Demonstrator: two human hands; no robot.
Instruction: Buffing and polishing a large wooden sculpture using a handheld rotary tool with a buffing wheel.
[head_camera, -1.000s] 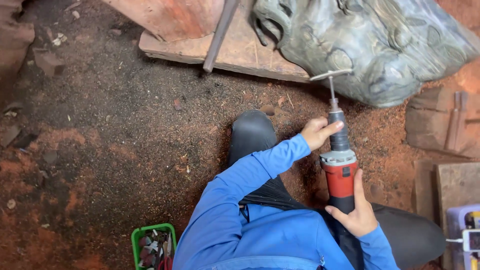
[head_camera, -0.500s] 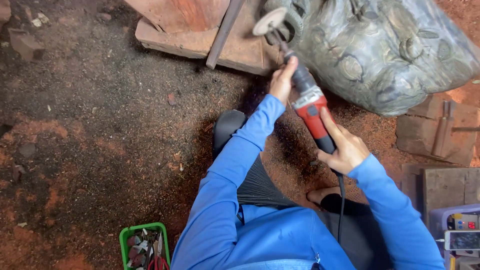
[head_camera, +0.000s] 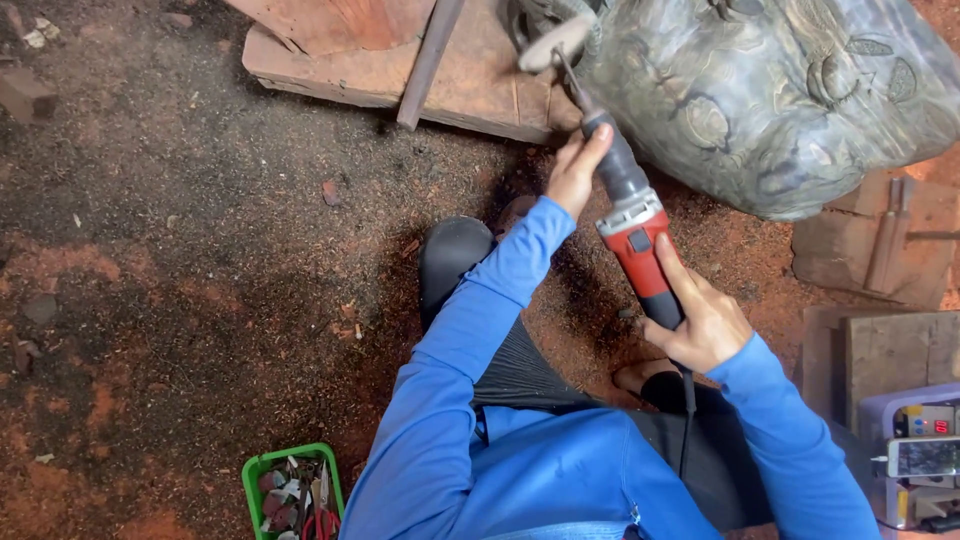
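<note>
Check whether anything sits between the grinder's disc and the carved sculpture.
Nothing visible does. The disc of the red grinder, gripped by the left hand and right hand, sits right at the left edge of the grey sculpture; actual contact is unclear.

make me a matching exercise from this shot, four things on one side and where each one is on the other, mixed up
Things:
1. left hand
2. right hand
3. green basket
4. grey carved block

Places:
A. bottom of the view, on the sawdust floor
B. on the red rear body of the power tool
C. upper right, propped on wooden boards
D. on the grey front neck of the power tool

Pairs: 1-D, 2-B, 3-A, 4-C
</note>
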